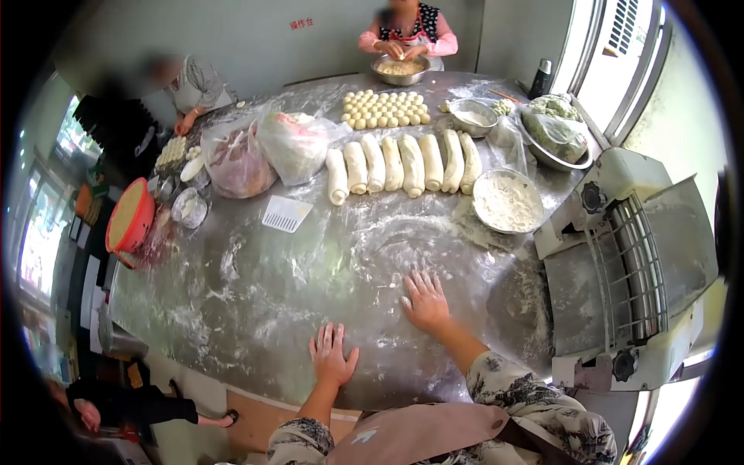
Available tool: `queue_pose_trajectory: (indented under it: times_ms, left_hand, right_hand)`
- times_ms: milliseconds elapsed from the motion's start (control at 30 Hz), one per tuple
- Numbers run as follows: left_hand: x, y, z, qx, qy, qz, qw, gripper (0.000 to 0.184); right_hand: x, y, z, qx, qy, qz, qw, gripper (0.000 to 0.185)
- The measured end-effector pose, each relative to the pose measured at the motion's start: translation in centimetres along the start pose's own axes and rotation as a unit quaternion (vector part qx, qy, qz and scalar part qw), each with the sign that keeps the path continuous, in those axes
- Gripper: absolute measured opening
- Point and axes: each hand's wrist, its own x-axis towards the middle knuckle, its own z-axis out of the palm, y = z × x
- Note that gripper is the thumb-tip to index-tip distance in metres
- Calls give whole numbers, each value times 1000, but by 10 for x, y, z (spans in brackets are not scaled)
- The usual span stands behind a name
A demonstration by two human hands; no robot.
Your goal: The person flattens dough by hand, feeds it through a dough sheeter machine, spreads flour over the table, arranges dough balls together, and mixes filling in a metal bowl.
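My left hand (332, 358) lies flat on the floury metal table (263, 310) near its front edge, fingers stretched out, holding nothing. Farther forward and to the right, my right hand (426, 301) also rests palm down with fingers spread and nothing in it. Beyond both hands stretches a row of thick rolled dough logs (393, 165), side by side. To the right of the row sits a metal bowl of flour (508, 201). A white slotted scraper (287, 215) lies flat, left of the logs.
A roller machine (628, 263) stands at the right. Behind the logs are many small dough balls (385, 109). Plastic bags (291, 146) and a red basin (132, 219) occupy the left. One person (407, 39) works over a bowl at the back; another (198, 93) is at the far left.
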Motion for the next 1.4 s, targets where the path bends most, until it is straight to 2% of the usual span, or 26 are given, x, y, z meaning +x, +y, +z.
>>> queue_pose_trajectory:
  times_ms: [733, 1400]
  left_hand:
    - [-5, -4, 1, -11, -7, -8, 1000, 71]
    - [-4, -5, 3, -8, 26, 16, 999, 70]
  right_hand:
    - [-12, -16, -6, 1, 3, 35, 999, 55]
    - [-10, -16, -11, 6, -2, 40, 999, 56]
